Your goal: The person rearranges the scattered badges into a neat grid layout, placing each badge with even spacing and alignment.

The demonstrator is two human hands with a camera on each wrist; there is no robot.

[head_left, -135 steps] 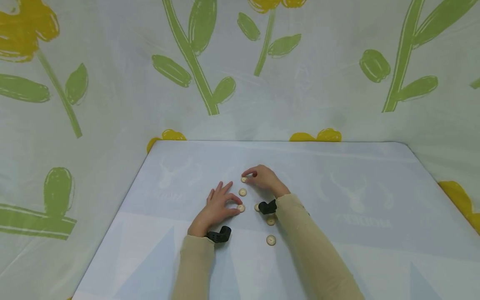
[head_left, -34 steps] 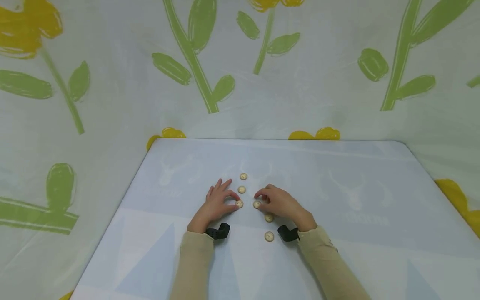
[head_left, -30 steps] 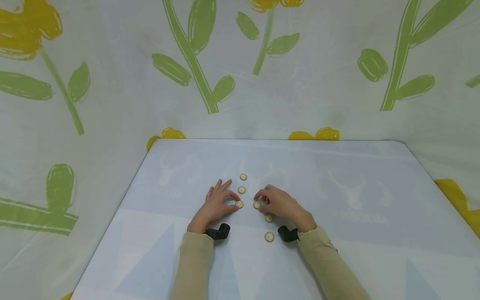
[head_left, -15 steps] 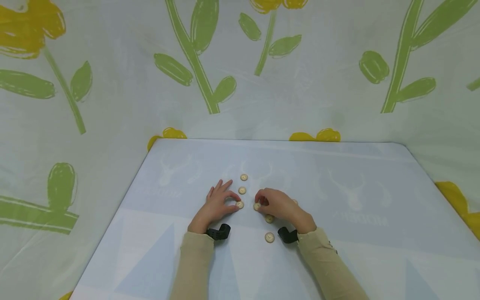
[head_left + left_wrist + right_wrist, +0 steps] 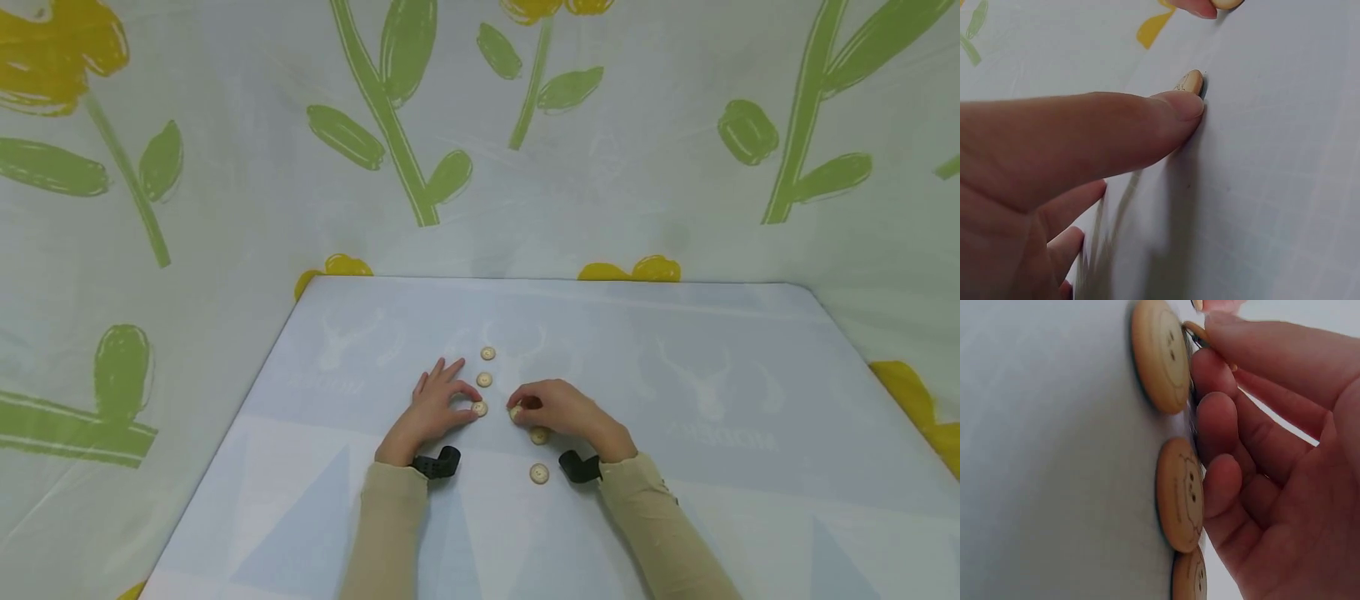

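My left hand (image 5: 433, 414) pinches a round wooden button (image 5: 480, 409) between thumb and index finger on the tabletop; its other fingers spread outward. In the left wrist view, the thumb (image 5: 1179, 105) covers most of that button. To the right, my right hand (image 5: 562, 410) pinches another button (image 5: 516, 412) with thumb and forefinger, its other fingers curled in. The right wrist view shows this button tilted at the fingertips. Several loose buttons lie beside the curled fingers there, the largest-looking one (image 5: 1161, 356) with small holes and a ringed face.
Two buttons lie beyond the left fingertips, a farther one (image 5: 487, 353) and a closer one (image 5: 484, 380). Another button (image 5: 539, 436) sits by the right hand, and one more (image 5: 539, 473) lies nearer the front. A pale patterned cloth (image 5: 675, 400) covers the table.
My right hand has come back from the farthest button, left lying there, to one opposite the left hand, and now pinches and tilts it. The left hand keeps its place.
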